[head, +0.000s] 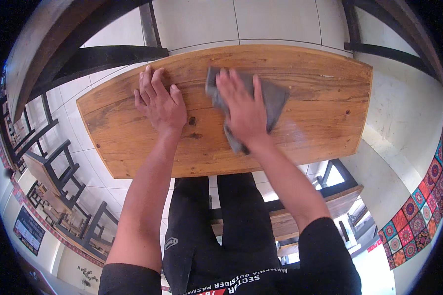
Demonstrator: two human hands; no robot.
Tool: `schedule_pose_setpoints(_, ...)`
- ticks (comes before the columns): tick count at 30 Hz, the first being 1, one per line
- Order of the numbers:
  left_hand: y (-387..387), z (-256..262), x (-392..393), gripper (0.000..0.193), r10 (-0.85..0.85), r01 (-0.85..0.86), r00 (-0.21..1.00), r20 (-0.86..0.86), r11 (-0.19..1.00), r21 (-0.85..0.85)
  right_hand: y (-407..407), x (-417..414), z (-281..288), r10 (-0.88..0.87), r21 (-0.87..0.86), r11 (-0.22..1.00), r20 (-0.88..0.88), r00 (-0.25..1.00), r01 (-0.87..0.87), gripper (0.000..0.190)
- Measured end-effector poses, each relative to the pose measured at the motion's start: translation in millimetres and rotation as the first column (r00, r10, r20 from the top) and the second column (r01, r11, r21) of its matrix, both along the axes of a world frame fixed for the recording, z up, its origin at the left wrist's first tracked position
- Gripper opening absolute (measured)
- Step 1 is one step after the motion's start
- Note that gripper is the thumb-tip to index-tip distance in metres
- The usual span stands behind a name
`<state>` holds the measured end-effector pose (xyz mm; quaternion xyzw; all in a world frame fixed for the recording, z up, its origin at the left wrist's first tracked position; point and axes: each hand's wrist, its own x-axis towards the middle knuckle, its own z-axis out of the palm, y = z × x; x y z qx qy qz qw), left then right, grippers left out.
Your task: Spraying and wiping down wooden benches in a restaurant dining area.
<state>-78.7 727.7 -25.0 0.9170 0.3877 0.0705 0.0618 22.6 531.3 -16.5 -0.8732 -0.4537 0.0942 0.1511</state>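
Before me is a wooden tabletop [140, 147] with visible grain and dark knots. My right hand [241, 107] presses flat on a grey cloth [275, 101], its fingers spread toward the far edge. Hand and cloth are both slightly blurred. Parts of the cloth stick out on either side of the palm and below the wrist. To the left, my left hand [160, 99] rests on the bare wood with fingers apart and a little bent, holding nothing. A faint pale sheen lies on the wood right of the cloth.
Dark-framed wooden benches [107, 61] stand beyond the table at the far left and far right. A wall with patterned tiles [413, 221] runs along the right. More dark chairs [64, 166] and tables stand at left on a white tiled floor [199, 22].
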Motion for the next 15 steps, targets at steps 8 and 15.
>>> schedule_pose_setpoints(8, -0.1, -7.2, 4.5, 0.052, -0.010, 0.010, 0.999, 0.052, 1.000, 0.004, 54.4, 8.0, -2.4, -0.345, 0.107, 0.932, -0.015, 0.938, 0.345, 0.078)
schedule_pose_setpoints(15, -2.7, -8.6, 3.5, 0.052, -0.010, 0.011, 0.998, 0.055, 1.000, -0.009, -113.7, -162.1, 28.4, 0.052, -0.117, 0.989, -0.275, 0.960, -0.087, 0.069)
